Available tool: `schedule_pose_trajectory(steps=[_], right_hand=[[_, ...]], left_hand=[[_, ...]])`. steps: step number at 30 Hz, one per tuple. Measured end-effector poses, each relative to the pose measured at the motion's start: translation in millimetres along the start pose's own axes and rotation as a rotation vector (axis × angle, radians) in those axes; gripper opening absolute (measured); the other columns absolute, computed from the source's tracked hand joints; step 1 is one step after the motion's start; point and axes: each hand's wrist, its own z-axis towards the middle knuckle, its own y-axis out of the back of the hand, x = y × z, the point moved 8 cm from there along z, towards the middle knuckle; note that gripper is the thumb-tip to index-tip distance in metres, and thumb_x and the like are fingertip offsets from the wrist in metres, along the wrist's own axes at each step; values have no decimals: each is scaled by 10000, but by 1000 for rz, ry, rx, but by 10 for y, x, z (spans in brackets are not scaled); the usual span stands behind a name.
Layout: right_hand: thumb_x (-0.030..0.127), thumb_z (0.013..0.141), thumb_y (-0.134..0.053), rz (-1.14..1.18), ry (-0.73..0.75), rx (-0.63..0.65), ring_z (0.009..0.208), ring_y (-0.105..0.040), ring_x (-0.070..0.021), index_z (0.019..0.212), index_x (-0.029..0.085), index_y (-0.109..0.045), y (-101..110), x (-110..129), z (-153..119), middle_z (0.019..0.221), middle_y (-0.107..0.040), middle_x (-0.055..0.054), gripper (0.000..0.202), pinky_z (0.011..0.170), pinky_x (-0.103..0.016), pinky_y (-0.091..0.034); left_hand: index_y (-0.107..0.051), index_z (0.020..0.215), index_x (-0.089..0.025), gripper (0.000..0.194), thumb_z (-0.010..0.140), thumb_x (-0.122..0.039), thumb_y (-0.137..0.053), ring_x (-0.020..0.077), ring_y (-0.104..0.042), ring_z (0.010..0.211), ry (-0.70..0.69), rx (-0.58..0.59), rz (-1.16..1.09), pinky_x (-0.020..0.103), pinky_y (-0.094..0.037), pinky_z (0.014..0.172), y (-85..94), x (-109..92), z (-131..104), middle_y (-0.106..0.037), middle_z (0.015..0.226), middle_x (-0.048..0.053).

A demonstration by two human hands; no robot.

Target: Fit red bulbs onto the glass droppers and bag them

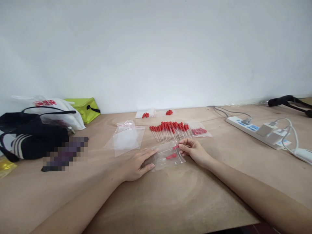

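Note:
A clear zip bag (159, 165) lies flat on the table between my hands, with a red-bulbed dropper (171, 156) inside it. My left hand (136, 165) rests on the bag's left end, fingers stretched out and thumb apart. At the bag's right end, my right hand (195, 152) pinches the red bulb of a second dropper (175, 147). This dropper's thin clear tube points left over or inside the bag; which one I cannot tell. Just behind is a row of several red-bulbed droppers (165, 127).
Flat clear bags (126, 138) lie left of the row. A bag of red pieces (200, 131) is at its right, and two more red-filled bags (145, 115) lie near the wall. A power strip (253, 130) stands right; a black bag (44, 143) sits left.

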Motion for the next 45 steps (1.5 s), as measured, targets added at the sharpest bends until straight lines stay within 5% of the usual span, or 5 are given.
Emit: schedule_pose_trajectory(steps=[12, 20, 29, 38, 45], right_hand=[[347, 585, -645, -322, 60, 80, 387, -424, -59, 738, 168, -561, -85, 9, 24, 513, -518, 52, 250, 366, -190, -329], [311, 625, -586, -320, -21, -53, 337, -349, -45, 710, 187, -501, 84, 78, 45, 451, -430, 83, 173, 311, -164, -237], [367, 687, -538, -466, 63, 257, 372, -415, -63, 814, 184, -581, -218, -35, -16, 551, -533, 41, 227, 364, -192, -325], [271, 711, -506, -1087, 295, -381, 766, -571, -174, 825, 156, -639, 547, 608, 680, 854, -614, -85, 210, 710, -268, -407], [351, 681, -545, -1082, 119, -448, 835, -579, -215, 730, 170, -669, 638, 465, 1178, 902, -617, -118, 224, 738, -297, -399]], left_hand=[[-416, 1248, -229, 422, 845, -355, -419, 202, -363, 1214, -45, -2, -27, 408, -268, 1023, -13, -8, 29, -435, 1298, 42], [-384, 1269, -232, 448, 844, -370, -415, 216, -360, 1213, -17, 9, -28, 407, -289, 1007, -4, -10, 11, -422, 1308, 50], [-345, 1290, -238, 474, 841, -366, -423, 225, -371, 1203, -11, -20, -17, 407, -302, 994, 2, 10, 9, -410, 1316, 53], [-527, 1118, -194, 345, 829, -359, -437, 200, -415, 1173, -25, -42, -26, 379, -342, 979, 11, 11, 17, -474, 1261, 67], [-512, 1152, -215, 367, 824, -366, -449, 197, -409, 1179, -25, -36, -38, 388, -328, 988, 26, -9, 7, -473, 1265, 56]])
